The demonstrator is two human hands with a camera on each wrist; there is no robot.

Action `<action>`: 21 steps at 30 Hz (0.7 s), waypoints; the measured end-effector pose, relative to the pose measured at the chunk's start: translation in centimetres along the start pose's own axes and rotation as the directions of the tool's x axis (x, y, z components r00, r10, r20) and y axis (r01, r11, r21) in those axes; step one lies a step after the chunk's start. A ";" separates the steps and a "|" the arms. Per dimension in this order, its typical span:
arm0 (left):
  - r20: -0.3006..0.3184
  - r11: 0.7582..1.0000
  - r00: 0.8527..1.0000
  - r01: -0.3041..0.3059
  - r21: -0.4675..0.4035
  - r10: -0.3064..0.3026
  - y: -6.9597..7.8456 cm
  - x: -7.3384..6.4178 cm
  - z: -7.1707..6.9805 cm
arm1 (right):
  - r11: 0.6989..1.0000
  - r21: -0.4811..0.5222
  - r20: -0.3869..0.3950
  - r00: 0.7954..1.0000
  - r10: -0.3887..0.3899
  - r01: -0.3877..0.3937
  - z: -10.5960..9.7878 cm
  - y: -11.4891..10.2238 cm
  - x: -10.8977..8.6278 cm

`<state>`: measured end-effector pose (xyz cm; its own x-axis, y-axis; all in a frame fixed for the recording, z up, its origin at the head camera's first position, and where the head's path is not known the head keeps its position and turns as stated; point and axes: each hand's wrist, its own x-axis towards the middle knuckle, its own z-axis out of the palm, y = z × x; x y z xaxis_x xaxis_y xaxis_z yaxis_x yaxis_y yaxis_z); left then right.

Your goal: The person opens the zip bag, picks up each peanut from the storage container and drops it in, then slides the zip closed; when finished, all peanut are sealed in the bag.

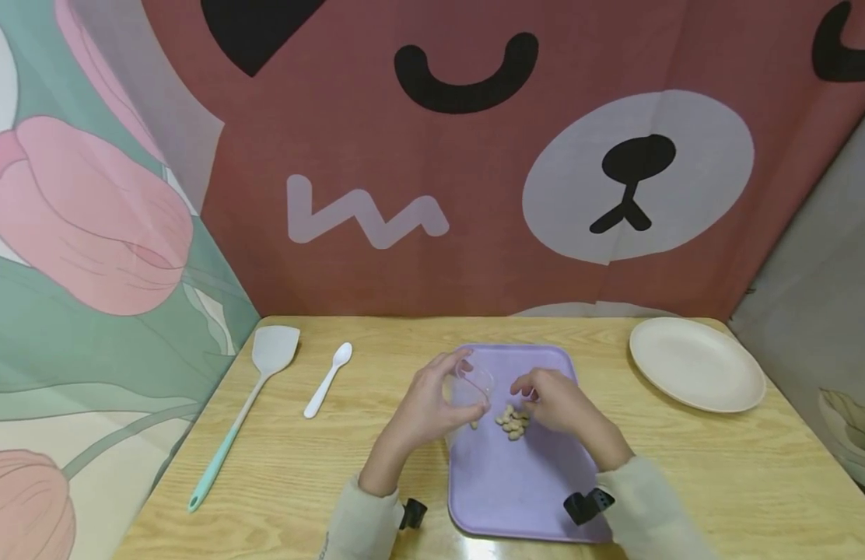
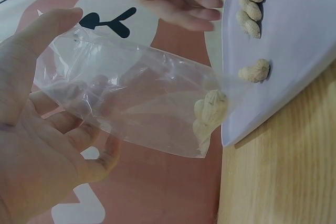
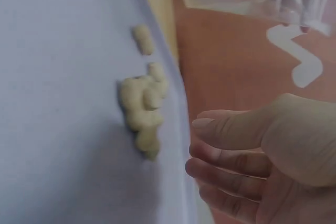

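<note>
My left hand (image 1: 427, 400) grips the mouth of a clear plastic bag (image 2: 142, 93), thumb on one side and fingers on the other. A few peanuts (image 2: 210, 109) lie at the bottom of the bag, which hangs by the left edge of a purple tray (image 1: 516, 490). On the tray is a small pile of peanuts (image 1: 514, 424), with a single peanut (image 2: 255, 71) apart from it. Just right of the pile, above the tray, hovers my right hand (image 1: 560, 400). Its fingers (image 3: 231, 182) are loosely bent and nothing shows between them.
Left on the wooden table lie a spatula (image 1: 274, 350) with a mint-green handle and a white spoon (image 1: 327, 381). A cream plate (image 1: 697, 364) sits at the back right. Printed cloth (image 1: 474, 272) hangs behind the table and along its left side.
</note>
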<state>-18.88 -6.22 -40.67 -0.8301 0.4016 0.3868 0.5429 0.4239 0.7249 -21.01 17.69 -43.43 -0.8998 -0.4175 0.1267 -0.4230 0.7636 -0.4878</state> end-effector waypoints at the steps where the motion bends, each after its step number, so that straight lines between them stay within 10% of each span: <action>1: 0.002 1.000 1.000 0.002 -0.005 -0.002 0.0 0.0 0.0 | 1.000 0.006 0.009 1.000 0.007 -0.007 0.3 0.2 0.0; 21: 0.014 1.000 1.000 -0.010 0.017 0.009 0.0 0.0 0.2 | 0.999 0.006 0.019 0.999 0.039 -0.040 2.7 1.5 -0.1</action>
<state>-18.85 -6.09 -40.82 -0.8232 0.4166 0.3857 0.5529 0.4341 0.7112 -21.28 17.53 -46.48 -0.9136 -0.3964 0.0909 -0.3865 0.7767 -0.4973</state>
